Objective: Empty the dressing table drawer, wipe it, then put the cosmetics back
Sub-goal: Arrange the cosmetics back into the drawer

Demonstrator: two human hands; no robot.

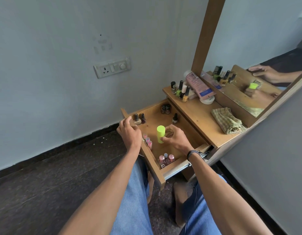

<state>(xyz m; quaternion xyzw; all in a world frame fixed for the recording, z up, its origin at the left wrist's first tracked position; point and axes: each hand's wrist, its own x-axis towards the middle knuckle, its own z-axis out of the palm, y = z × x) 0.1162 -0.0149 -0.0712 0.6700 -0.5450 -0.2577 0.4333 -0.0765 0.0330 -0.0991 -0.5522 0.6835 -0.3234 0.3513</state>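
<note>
At frame centre the right hand's (174, 138) grip clasps the green bottle (160, 134) over the drawer (153, 116) — a slip could topple the pink bottles (165, 159) lower down — left hand's (129, 133) grip: cannot tell.

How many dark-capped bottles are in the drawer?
5: two bottles by the left hand, a pair in the far corner, one alone beyond the green can the right hand holds. Hands may hide others.

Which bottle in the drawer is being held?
The neon yellow-green cylindrical bottle, gripped by the right hand over the middle of the open wooden drawer. The others there are small nail polishes with dark or pink caps.
</note>
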